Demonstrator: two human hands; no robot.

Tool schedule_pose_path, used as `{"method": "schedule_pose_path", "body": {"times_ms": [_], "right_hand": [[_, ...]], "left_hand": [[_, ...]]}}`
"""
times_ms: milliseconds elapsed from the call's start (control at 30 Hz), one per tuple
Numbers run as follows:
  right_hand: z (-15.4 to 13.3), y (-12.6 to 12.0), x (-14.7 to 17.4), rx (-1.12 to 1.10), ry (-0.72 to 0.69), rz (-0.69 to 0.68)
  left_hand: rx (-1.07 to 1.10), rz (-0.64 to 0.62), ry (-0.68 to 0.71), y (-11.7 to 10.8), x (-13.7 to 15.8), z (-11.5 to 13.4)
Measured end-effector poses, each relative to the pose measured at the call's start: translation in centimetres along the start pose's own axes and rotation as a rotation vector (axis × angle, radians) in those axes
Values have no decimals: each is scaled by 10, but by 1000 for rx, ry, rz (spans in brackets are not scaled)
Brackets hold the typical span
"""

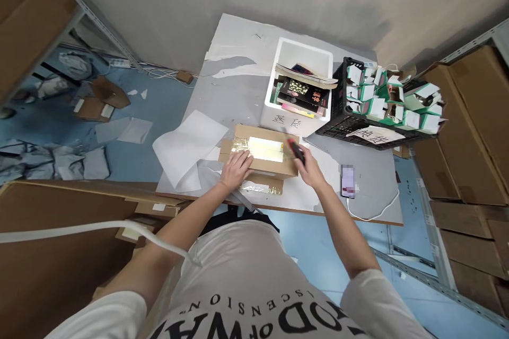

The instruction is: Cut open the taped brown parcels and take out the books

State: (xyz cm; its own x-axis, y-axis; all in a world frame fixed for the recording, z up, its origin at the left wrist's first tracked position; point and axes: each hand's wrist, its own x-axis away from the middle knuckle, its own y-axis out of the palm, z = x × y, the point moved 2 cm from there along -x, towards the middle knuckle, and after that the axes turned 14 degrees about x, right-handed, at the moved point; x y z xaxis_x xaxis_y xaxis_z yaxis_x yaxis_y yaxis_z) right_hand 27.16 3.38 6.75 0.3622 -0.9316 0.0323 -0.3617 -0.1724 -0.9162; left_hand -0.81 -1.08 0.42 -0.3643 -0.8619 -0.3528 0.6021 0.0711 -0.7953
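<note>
A brown cardboard box (246, 131) lies on the table close to me, with clear tape and a bright white label (265, 149) on its top. My left hand (237, 168) rests flat with fingers stretched over the box's left part. In my right hand (311, 170) is a red and black utility knife (296, 150), its front end at the right end of the box; the blade is blurred. Below the box's near side, a taped cardboard flap (260, 187) sticks out toward me.
Behind the box stands a white foam box (296, 126) of books. To its right, a black crate (338, 126) holds several small green-and-white cartons. A phone (348, 181) with a white cable lies at right, white sheets (191, 151) at left. Shelves with cartons flank the table.
</note>
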Motion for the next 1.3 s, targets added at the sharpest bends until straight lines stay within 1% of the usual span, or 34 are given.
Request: {"method": "schedule_pose_path", "body": {"times_ms": [67, 100, 167, 233, 333, 500, 633, 767, 867, 1033, 1133, 1200, 1300], "right_hand": [[-33, -8, -37, 62, -275, -165], [-48, -9, -55, 101, -352, -242], [-71, -6, -83, 203, -450, -382], [-84, -2, -100, 305, -487, -468], [-92, 3, -110, 416, -492, -506], [-101, 2, -109, 539, -504, -512], [-103, -4, -104, 581, -483, -543], [-94, -10, -97, 589, -420, -576], [-77, -21, -86, 632, -359, -622], [-30, -57, -50, 751, -180, -644], [-4, -75, -23, 779, -117, -656], [8, -81, -10, 775, -71, -639], [16, -83, 3, 762, -13, -624]], "left_hand": [[1, -3, -15, 2, -1, -1], [6, -7, -24, 3, -1, -1], [26, -24, -52, 4, -2, -1], [49, -46, -91, 5, -2, -2], [71, -73, -129, 5, -1, -2], [85, -83, -149, 5, 0, -4], [101, -105, -163, 7, 0, -8], [119, -113, -169, 8, 1, -9], [129, -114, -188, 8, 1, -9], [108, -126, -192, 7, -1, -6], [107, -159, -184, 8, -4, -4], [111, -181, -180, 9, -6, -3], [119, -187, -175, 9, -7, -2]]}}
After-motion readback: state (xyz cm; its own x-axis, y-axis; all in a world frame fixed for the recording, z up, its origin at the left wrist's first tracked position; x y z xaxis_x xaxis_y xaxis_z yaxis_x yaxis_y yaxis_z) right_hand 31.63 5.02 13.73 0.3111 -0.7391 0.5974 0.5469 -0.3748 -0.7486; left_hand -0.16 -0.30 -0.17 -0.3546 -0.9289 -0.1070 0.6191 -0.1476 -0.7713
